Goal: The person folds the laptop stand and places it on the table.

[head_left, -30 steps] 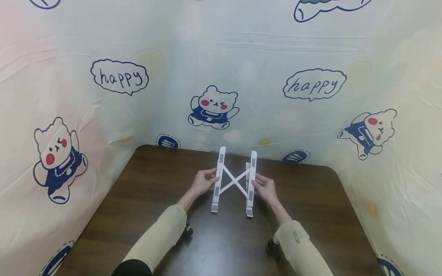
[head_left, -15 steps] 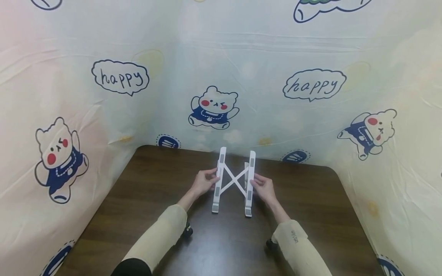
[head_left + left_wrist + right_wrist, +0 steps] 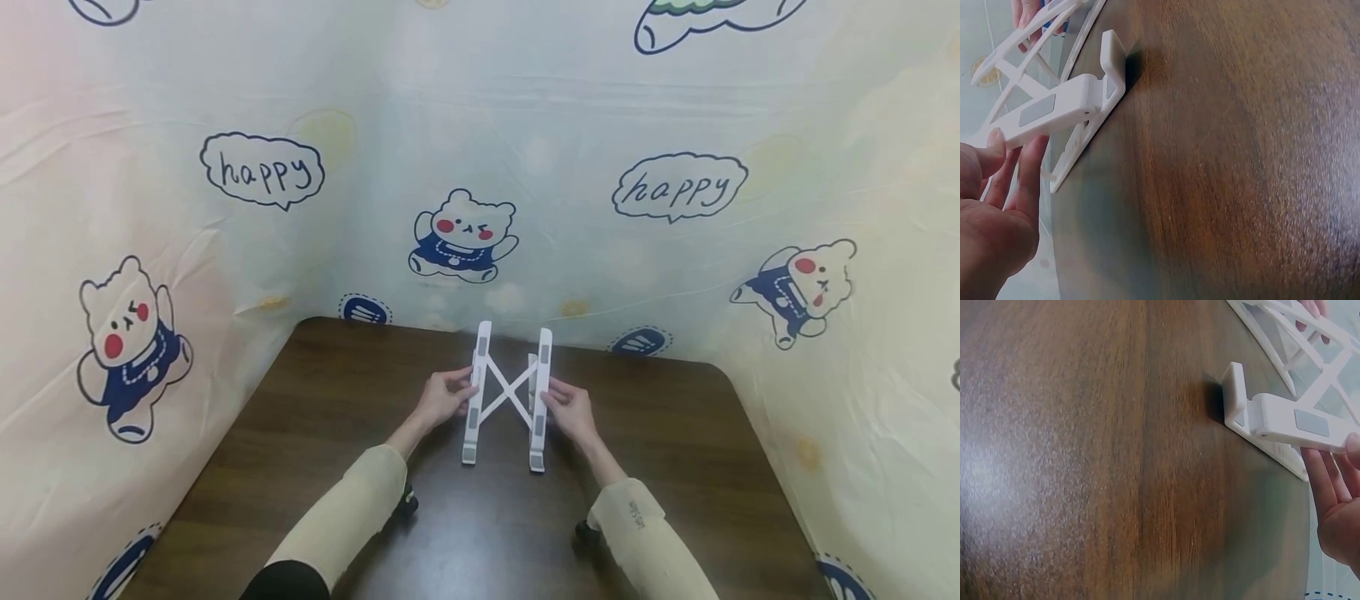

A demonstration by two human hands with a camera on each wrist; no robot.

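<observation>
A white folding laptop stand [image 3: 508,392] stands on the table, its two side rails joined by crossed bars, with grey pads along the rails. On its left side my left hand [image 3: 442,398] grips the left rail between thumb and fingers. My right hand [image 3: 572,410] holds the right rail the same way. In the left wrist view the laptop stand [image 3: 1054,109] shows a raised upper arm and a lip at its front end, with the left hand [image 3: 1007,212] under the arm. The right wrist view shows the right hand [image 3: 1341,500] pinching the other rail.
The dark brown wooden table [image 3: 480,533] extends around the stand. Behind it and on both sides hangs a pale printed cloth [image 3: 555,108] with cartoon bears, meeting the table's far edge.
The right rail has shifted slightly left with my right hand, so the two rails stand closer together. My left hand has stayed nearly in place.
</observation>
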